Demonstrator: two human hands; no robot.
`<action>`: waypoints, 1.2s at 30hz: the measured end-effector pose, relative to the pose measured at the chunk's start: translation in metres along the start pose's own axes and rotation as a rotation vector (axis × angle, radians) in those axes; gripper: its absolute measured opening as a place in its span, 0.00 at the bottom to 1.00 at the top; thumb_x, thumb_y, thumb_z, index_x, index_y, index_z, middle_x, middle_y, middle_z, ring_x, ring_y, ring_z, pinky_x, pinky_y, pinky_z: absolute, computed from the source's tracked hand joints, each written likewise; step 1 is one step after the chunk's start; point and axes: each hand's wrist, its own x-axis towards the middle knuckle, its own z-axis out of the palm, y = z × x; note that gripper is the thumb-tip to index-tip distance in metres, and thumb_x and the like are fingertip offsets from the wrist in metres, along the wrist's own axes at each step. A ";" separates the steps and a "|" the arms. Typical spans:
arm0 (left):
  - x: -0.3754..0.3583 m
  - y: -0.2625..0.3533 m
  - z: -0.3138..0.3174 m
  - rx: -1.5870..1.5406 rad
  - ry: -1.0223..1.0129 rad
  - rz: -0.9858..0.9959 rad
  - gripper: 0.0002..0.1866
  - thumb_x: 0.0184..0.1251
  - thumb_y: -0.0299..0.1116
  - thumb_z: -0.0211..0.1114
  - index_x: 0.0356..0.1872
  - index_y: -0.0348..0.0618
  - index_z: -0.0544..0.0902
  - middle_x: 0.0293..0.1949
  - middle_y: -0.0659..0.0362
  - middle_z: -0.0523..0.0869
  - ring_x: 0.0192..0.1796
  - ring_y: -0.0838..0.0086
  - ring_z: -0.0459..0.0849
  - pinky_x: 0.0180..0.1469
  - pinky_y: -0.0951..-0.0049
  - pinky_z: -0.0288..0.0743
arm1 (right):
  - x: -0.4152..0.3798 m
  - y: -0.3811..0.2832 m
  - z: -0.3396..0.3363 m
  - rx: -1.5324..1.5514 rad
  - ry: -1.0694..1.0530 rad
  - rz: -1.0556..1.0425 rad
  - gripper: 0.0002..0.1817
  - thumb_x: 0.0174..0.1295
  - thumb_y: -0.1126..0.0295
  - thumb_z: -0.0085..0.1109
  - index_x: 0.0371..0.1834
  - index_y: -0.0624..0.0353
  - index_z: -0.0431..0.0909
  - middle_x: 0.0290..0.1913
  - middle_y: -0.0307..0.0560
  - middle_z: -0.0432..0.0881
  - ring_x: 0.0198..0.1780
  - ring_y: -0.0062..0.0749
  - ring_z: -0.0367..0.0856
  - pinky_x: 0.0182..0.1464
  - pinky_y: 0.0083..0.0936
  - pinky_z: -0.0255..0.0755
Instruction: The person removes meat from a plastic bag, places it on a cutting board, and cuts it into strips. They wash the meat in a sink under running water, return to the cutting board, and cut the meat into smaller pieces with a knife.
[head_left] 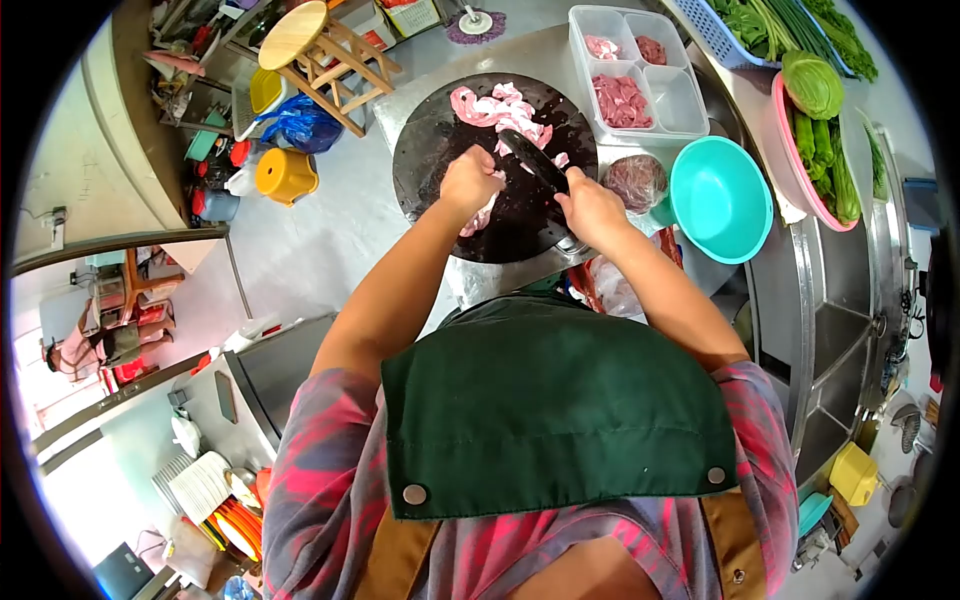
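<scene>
- Board (430, 125): landmark; round, dark, flat on steel table (535, 52), prob. for firm backing.
- L hand (470, 180): fingers together, apparently clamped on meat strip (480, 217), left of board ctr.; prob. to stop slipping. Exact fingertip contact unconfirmed.
- R hand (592, 208): wrapped round knife (538, 162) over board's right half, slanting twd. far side; cutting edge not discernible.
- Loose meat (500, 108): board's far side, prob. set apart from L hand.
- Divided container (680, 88): beyond board's far-right rim, meat in three compartments; prob. placed for easy R reach.
- Clearance: tight off board's right rim, w/ wrapped bundle (636, 183), then teal bowl (722, 200). More room on board's left margin and near-right surface.
</scene>
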 end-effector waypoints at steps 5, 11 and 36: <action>-0.027 -0.015 -0.003 0.074 0.088 0.258 0.17 0.41 0.30 0.71 0.34 0.35 0.77 0.39 0.48 0.76 0.37 0.56 0.80 0.38 0.65 0.75 | -0.011 -0.011 -0.018 -0.025 -0.012 -0.044 0.13 0.59 0.66 0.53 0.41 0.64 0.66 0.36 0.60 0.79 0.39 0.54 0.79 0.40 0.43 0.72; -0.052 -0.043 -0.011 -0.045 0.071 0.104 0.13 0.47 0.35 0.70 0.29 0.37 0.81 0.40 0.51 0.76 0.31 0.57 0.81 0.37 0.63 0.77 | -0.014 -0.009 -0.003 -0.023 -0.054 -0.185 0.13 0.59 0.65 0.53 0.37 0.63 0.64 0.34 0.58 0.78 0.38 0.54 0.79 0.38 0.44 0.72; -0.038 -0.043 0.014 0.274 0.261 0.406 0.09 0.47 0.34 0.67 0.26 0.41 0.80 0.34 0.55 0.80 0.41 0.56 0.76 0.45 0.61 0.71 | 0.032 -0.047 0.037 -0.022 -0.170 -0.198 0.09 0.59 0.72 0.45 0.41 0.61 0.68 0.38 0.59 0.80 0.42 0.51 0.80 0.41 0.42 0.73</action>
